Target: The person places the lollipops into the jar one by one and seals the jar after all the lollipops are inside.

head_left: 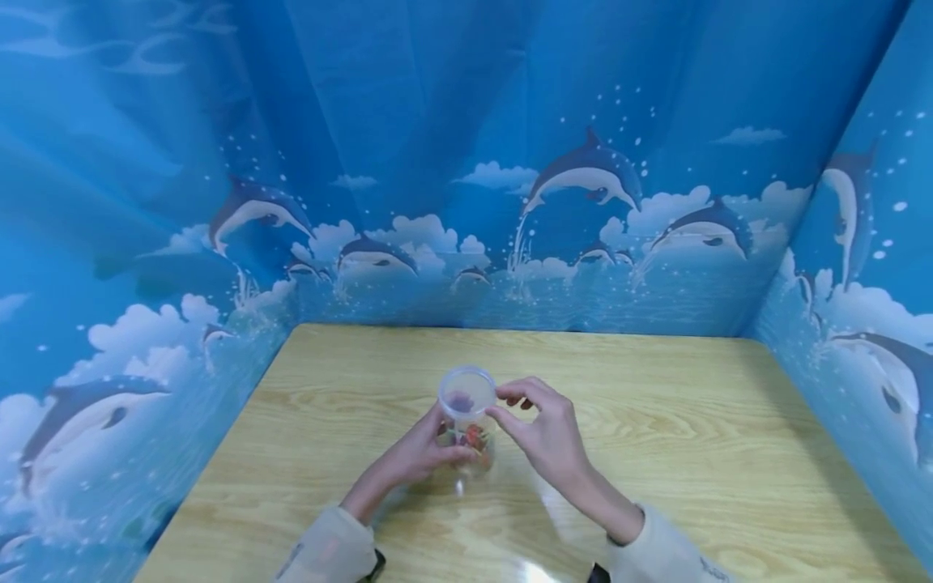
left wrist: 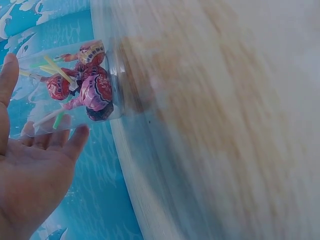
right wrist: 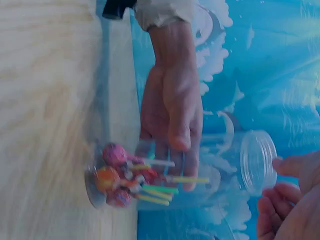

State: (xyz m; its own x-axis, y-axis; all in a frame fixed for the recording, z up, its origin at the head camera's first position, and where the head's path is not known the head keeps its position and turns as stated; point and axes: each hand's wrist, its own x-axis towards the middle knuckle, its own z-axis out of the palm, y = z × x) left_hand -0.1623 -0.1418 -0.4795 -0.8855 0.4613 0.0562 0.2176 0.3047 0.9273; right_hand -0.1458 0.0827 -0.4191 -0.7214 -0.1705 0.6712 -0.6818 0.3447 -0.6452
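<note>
A clear plastic jar (head_left: 487, 465) stands upright on the table, slightly left of the head view's right hand. Several wrapped lollipops (right wrist: 117, 175) with coloured sticks lie at its bottom, heads down, in red, pink and orange wrappers. Around the jar's side my left hand (head_left: 426, 449) holds it, thumb in front and fingers behind. My right hand (head_left: 547, 429) is at the jar's top, where thumb and curled fingers pinch the edge of the round clear lid (right wrist: 259, 162). In the left wrist view, only the jar's lower part with the lollipops (left wrist: 92, 92) shows.
A wood-grain table (head_left: 678, 405) lies under the hands. Blue curtains (head_left: 437, 162) printed with dolphins and clouds hang along its back and both sides.
</note>
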